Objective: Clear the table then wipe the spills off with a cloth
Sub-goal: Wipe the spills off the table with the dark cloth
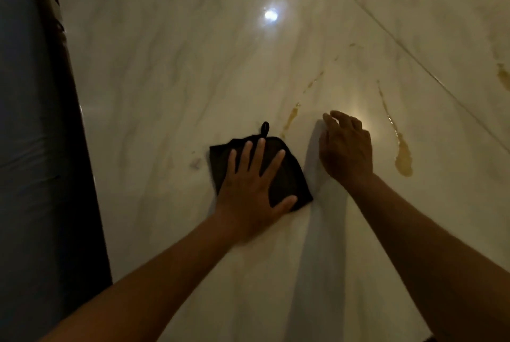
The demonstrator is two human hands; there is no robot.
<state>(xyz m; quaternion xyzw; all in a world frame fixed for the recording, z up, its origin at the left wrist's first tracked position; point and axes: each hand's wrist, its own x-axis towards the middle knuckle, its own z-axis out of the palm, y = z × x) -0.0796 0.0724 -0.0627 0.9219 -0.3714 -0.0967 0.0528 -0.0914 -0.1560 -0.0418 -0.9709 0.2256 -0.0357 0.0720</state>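
Head view: I am seeing left hand (249, 192) pressing dark cloth (287, 176) flat on marble counter (171, 79), fingers (245, 156) straight and spread, likely for even wiping pressure. Right hand (345, 145) hovering just beside, loosely curled, holding nothing. Brown spills (403, 156) lying right of cloth, not yet wiped. Counter appearing already cleared.

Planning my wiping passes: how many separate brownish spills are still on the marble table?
3, maybe more out of view: a streak just beyond the cloth, a long streak ending in a puddle right of the right hand, a patch at the frame's right edge.
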